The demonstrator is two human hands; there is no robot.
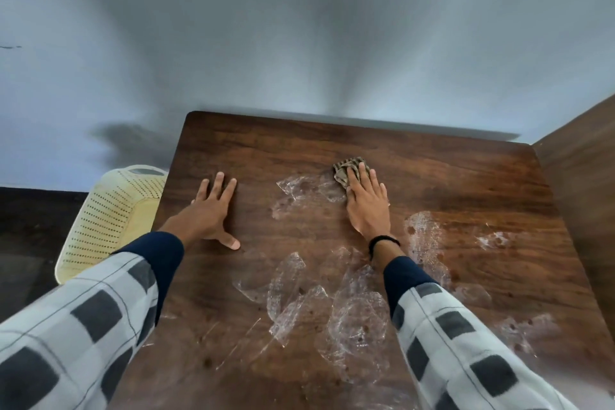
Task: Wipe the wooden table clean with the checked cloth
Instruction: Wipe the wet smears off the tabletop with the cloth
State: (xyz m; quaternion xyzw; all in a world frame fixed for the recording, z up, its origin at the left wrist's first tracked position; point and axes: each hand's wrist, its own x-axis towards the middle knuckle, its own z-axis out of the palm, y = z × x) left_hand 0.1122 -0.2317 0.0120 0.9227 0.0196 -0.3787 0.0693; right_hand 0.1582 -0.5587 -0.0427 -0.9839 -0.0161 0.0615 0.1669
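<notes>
A dark wooden table fills the lower middle of the head view. White smeared patches lie across its middle, near side and right side. A small brown checked cloth sits bunched on the far middle part. My right hand lies flat on the cloth with straight fingers and presses it onto the wood; most of the cloth is hidden under the fingers. My left hand rests flat on the table near its left edge, fingers spread, holding nothing.
A pale yellow perforated plastic basket stands on the dark floor against the table's left edge. A wooden panel rises along the table's right side. A grey wall stands just behind the far edge.
</notes>
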